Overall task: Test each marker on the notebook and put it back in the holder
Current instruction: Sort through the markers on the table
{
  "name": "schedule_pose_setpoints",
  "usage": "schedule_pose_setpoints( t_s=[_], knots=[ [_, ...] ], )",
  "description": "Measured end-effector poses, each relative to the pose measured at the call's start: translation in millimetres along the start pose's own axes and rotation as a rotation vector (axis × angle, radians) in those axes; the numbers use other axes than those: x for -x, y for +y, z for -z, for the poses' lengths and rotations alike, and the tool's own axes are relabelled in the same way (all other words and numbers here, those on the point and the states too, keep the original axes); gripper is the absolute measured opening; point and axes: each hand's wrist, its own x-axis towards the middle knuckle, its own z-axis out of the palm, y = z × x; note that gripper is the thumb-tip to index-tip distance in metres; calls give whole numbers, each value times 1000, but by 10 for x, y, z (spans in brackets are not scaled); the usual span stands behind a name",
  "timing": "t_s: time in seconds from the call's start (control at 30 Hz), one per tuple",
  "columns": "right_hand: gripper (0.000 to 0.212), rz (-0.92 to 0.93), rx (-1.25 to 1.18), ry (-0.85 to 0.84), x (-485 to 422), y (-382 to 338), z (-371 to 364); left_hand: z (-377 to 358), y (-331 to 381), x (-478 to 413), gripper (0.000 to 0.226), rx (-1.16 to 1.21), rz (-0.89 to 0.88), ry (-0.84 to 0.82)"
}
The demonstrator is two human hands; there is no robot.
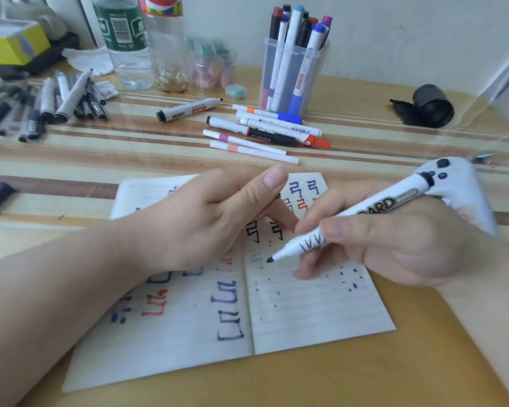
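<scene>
Fingers (335, 202) pinch the marker (373, 208) — holder (321, 69) packed with capped pens (291, 39).

Right hand (394, 248) grips an uncapped white marker (375, 207), black tip down-left, just over the right page of the open notebook (306, 312). Left hand (200, 224) lies over the spine, thumb straight, one fingertip on the right page. There's a small dark bit beside the thumb, can't tell what or whether it's held. Pages carry blue, red and black test marks and blue dots. Clear holder (321, 69) is far centre, upright, full of markers. Loose markers (262, 130) lie on the counter (394, 377) just in front of it. Pile of dark pens (56, 104) far left, two bottles (127, 39) behind. White controller (459, 183) right, behind the right hand.
</scene>
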Motion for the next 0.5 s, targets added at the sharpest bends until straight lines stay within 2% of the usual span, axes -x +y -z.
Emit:
schedule_pose_setpoints(
  t_s=[0.13, 0.2, 0.23, 0.37, 0.5],
  knots=[
    [7, 6, 218, 205, -48, 28, -80, 11, -174, -13, 44, -36, 47, 132],
    [6, 29, 317, 307, -79, 43, -103, 19, -258, -12, 35, -40, 63, 135],
    [4, 34, 345, 337, -91, 42, -107, 32, -289, -17, 40, -61, 65, 116],
    [8, 18, 365, 349, -113, 45, -116, 54, -348, -28, 49, -117, 62, 101],
    [7, 28, 432, 337, -99, 55, -133, 40, -350, -24, 40, -105, 66, 107]
  ],
)
